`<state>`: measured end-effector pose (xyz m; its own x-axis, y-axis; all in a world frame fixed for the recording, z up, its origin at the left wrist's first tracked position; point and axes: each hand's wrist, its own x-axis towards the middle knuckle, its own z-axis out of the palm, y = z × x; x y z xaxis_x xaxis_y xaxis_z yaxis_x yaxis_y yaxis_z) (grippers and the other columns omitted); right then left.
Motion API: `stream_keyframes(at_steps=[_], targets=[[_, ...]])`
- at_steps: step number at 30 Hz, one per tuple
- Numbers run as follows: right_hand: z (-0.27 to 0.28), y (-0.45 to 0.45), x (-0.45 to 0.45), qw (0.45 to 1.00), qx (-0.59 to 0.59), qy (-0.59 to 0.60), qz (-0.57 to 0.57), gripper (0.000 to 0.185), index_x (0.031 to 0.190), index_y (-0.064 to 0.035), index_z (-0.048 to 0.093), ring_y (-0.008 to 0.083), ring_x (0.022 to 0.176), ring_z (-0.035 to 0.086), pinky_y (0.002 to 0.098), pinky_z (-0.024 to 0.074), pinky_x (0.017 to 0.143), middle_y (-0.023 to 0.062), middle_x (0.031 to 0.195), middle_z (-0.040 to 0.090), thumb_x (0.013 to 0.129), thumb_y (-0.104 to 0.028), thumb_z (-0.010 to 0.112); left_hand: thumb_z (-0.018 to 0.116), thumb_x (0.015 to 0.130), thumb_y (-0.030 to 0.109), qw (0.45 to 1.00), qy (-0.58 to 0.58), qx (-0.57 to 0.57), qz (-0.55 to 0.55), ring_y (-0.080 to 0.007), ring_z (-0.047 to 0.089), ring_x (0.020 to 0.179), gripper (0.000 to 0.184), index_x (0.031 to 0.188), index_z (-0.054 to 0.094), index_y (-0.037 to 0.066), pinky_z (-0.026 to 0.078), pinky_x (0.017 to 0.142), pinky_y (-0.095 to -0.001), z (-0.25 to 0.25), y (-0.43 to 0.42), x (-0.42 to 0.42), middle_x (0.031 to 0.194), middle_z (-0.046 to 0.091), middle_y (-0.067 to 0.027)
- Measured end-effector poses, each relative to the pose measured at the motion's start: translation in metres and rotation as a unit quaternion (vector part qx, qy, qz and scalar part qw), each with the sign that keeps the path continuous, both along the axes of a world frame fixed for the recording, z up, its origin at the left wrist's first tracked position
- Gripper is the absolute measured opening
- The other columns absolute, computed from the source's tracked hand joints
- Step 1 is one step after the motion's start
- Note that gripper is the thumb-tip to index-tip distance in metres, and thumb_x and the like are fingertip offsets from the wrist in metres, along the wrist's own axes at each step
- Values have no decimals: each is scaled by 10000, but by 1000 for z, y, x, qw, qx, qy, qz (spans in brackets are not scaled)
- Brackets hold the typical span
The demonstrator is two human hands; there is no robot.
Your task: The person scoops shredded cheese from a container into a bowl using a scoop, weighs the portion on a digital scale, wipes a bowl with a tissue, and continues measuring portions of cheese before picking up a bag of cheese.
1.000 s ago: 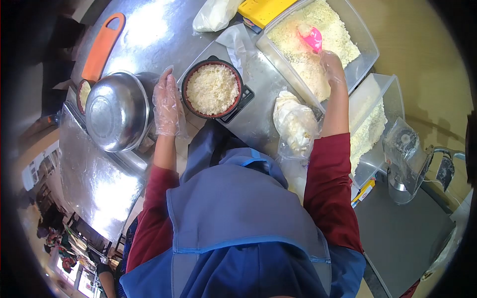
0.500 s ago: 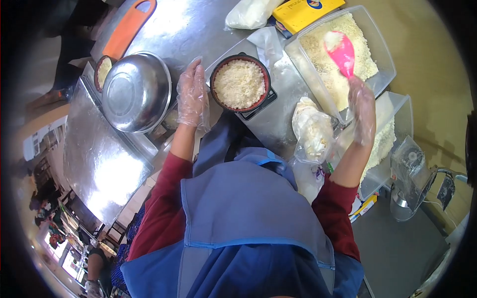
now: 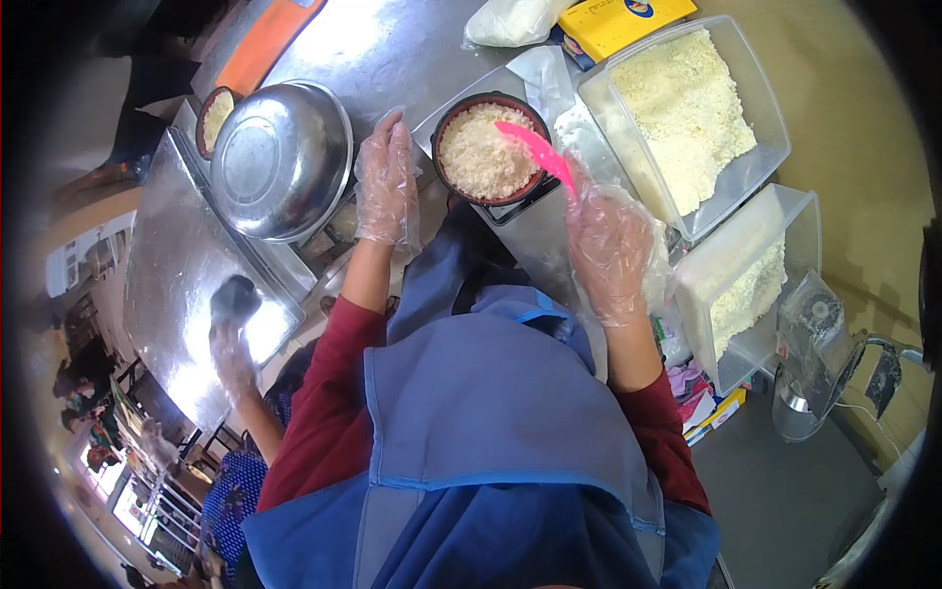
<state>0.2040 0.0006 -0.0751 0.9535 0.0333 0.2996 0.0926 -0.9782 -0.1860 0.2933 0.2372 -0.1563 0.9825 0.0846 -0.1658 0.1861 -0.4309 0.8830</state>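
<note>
My right hand, in a clear plastic glove, is closed round the handle of a pink spoon. The spoon's tip reaches over a round dark pan with a reddish inside. White crumbly food fills that pan, which rests on a flat scale, mostly hidden beneath it. On the pan's left side my gloved left hand is held with fingers stretched out and nothing in it. Behind my right hand lies a plastic bag, largely covered by it.
Two clear tubs of crumbly food, a larger one and a smaller one, stand at right. An upturned metal bowl and an orange paddle are at left. Another person's hand reaches over a metal sheet.
My right hand has moved left with the pink spoon, from the larger tub to over the pan. My left hand stays beside the pan. Another person's hand has appeared over the metal sheet.
</note>
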Motion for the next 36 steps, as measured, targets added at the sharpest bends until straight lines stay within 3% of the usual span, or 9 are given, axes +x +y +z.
stream_keyframes(at_steps=[7, 10, 12, 13, 15, 26, 28, 33, 36], targets=[[13, -5, 10, 988, 61, 135, -49, 308, 1205, -107, 641, 270, 629, 601, 410, 470, 612, 133, 691, 606, 908, -154, 571, 409, 1014, 395, 1000, -18, 23, -11, -304, 545, 965, 468, 1302, 529, 46, 457, 855, -396, -8, 1, -1, 1105, 518, -217], [-4, -19, 11, 961, 229, 142, -65, 281, 1179, -110, 656, 287, 635, 610, 420, 465, 611, 187, 720, 615, 934, -204, 555, 411, 1018, 344, 999, -31, 30, -15, -338, 551, 968, 422, 1288, 539, 47, 414, 916, -419, -4, -3, 1, 1062, 545, -229], [-15, -31, 10, 899, 358, 231, -101, 295, 1185, -85, 656, 120, 596, 528, 286, 416, 555, 4, 660, 557, 941, -243, 604, 410, 1017, 339, 998, -47, 45, -19, -357, 551, 985, 416, 1283, 543, 48, 413, 920, -427, -7, -4, 2, 1067, 552, -239], [-15, -37, 7, 898, 360, 232, -103, 295, 1185, -85, 656, 120, 596, 528, 286, 416, 555, 4, 660, 557, 941, -243, 604, 409, 1016, 334, 996, -63, 59, -22, -375, 550, 1002, 411, 1277, 547, 49, 413, 924, -435, -8, -5, 2, 1072, 560, -249], [-2, -45, 8, 761, 554, 300, -153, 316, 1183, -53, 656, 45, 596, 445, 221, 368, 540, -66, 668, 508, 947, -258, 613, 410, 1015, 323, 995, -65, 73, -29, -398, 544, 1028, 400, 1269, 551, 49, 410, 929, -447, -9, -7, 3, 1075, 570, -262], [37, -111, -1, 751, 575, 151, -289, 461, 1214, -22, 617, 33, 613, 402, 184, 319, 532, -71, 700, 475, 906, -363, 646, 427, 1004, 343, 996, -33, 78, -27, -390, 557, 1055, 412, 1252, 573, 49, 414, 936, -441, -11, -11, 14, 1101, 591, -263], [34, -128, -2, 742, 594, 103, -292, 341, 1132, 19, 638, 40, 649, 458, 176, 376, 582, -47, 734, 520, 911, -240, 656, 426, 1004, 345, 997, -23, 75, -26, -392, 557, 1056, 415, 1254, 572, 48, 414, 939, -441, -12, -11, 14, 1108, 591, -262], [13, -151, -1, 748, 588, 97, -291, 378, 1164, 42, 616, 27, 656, 435, 173, 369, 593, -51, 745, 502, 914, -239, 653, 422, 1003, 349, 996, -44, 62, -34, -388, 564, 1046, 422, 1255, 576, 48, 414, 939, -440, -19, -10, 14, 1096, 598, -258], [-13, -163, 8, 804, 491, 102, -320, 409, 1197, 22, 613, 130, 703, 576, 253, 455, 626, 33, 807, 625, 922, -280, 606, 422, 1002, 341, 996, -42, 78, -28, -381, 567, 1054, 420, 1249, 579, 39, 413, 937, -439, -14, -11, 12, 1092, 601, -262]])
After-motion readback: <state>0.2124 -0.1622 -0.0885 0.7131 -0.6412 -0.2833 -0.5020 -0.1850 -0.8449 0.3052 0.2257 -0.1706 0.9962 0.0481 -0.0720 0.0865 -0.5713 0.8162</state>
